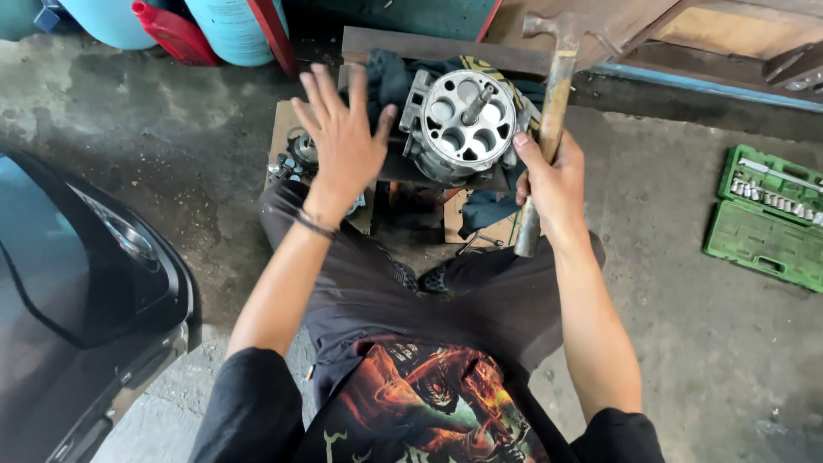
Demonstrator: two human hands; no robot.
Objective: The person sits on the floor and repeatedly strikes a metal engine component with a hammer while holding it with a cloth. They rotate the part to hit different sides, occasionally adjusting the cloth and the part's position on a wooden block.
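Gripping the hammer point(549, 103) in your closed right hand point(553, 176), left hand point(343, 141) spread open beside the compressor cylinder block point(459, 124), you seem mid-strike; steady the block first.

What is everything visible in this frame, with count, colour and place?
Metal cylinder housing with shaft: one, silver, centre top, on a dark cloth.
Hammer: one, wooden handle, metal head, right of the housing.
Socket set case: one, green, open, on the floor at right.
Barrels: two, light blue, top left.
Red container: one, top left.
Car: one, dark, left edge.
Concrete floor: grey.
Left hand: open, fingers spread, beside the housing.
Right hand: gripping the hammer handle.
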